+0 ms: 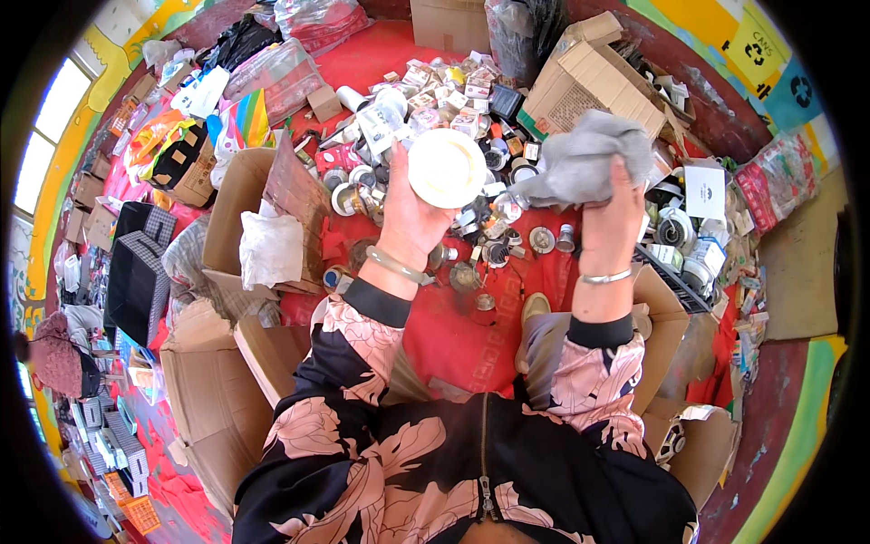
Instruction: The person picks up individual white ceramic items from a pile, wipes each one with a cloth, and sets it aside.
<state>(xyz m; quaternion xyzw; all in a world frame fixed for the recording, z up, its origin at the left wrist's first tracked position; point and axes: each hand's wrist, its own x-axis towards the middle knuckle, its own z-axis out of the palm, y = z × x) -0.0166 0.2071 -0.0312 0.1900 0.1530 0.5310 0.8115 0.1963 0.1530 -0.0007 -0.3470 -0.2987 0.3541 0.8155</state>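
My left hand (405,218) grips a round white disc (447,169) with a pale cream rim, its broad face turned up toward me. Whether it is a lid or a lamp part I cannot make out. Bunched in my raised right hand (614,222) is a grey cloth (589,156), held apart from the disc and to its right. The cloth hides most of the right fingers. Below and beyond both hands spreads a heap of small lamp parts (497,249) and little boxes (453,86) on a red floor covering (444,335).
Open cardboard boxes (210,381) flank me on the left, and another box (666,335) stands at my right. A dark crate (675,276) with round fittings lies further right. One person (63,354) is at the far left, near black bins (140,281).
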